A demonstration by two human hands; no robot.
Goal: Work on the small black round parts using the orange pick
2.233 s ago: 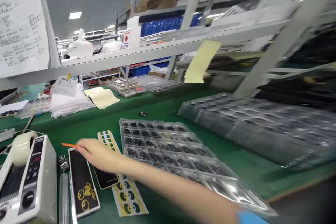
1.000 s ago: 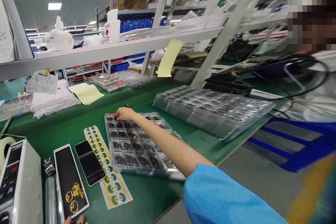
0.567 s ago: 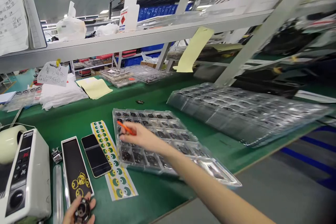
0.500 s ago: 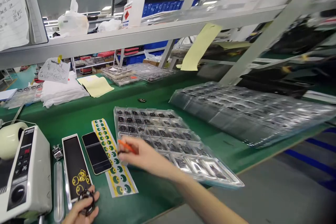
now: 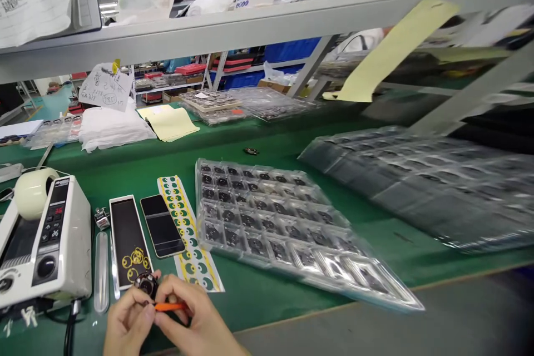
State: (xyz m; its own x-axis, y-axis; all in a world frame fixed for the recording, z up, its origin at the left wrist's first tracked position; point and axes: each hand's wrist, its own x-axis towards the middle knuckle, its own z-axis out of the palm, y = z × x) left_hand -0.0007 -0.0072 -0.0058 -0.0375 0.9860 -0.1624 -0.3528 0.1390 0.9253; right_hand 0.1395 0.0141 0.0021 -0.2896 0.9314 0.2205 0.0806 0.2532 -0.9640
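At the bottom left of the frame, both hands meet just above the front edge of the green table (image 5: 258, 295). The left hand (image 5: 127, 322) is curled closed around a small round black part (image 5: 146, 285), pinching it at the fingertips so that its face tilts up toward the camera. The right hand (image 5: 196, 325) is closed in a pencil-like grip on a thin orange tool (image 5: 169, 306), whose tip points left and lies against or just under the part; held this close together, the hands seem to steady each other for fine work.

Just beyond the part lies a narrow black tray (image 5: 127, 231) with yellow rings at its near end, and beside that a dark phone-like slab (image 5: 162, 226) and a strip of yellow and green stickers (image 5: 187, 233). Farther right, a clear blister tray (image 5: 271, 222) of similar black parts sits within reach, angled toward the lower right. A white tape dispenser (image 5: 45, 239) stands at the left edge, with a clear slim piece (image 5: 101, 272) beside it. A long stack of clear trays (image 5: 421, 178) fills the right of the frame, blurred. One loose black part (image 5: 251, 151) lies alone past the blister tray. Nothing lies between the hands and the nearby trays.
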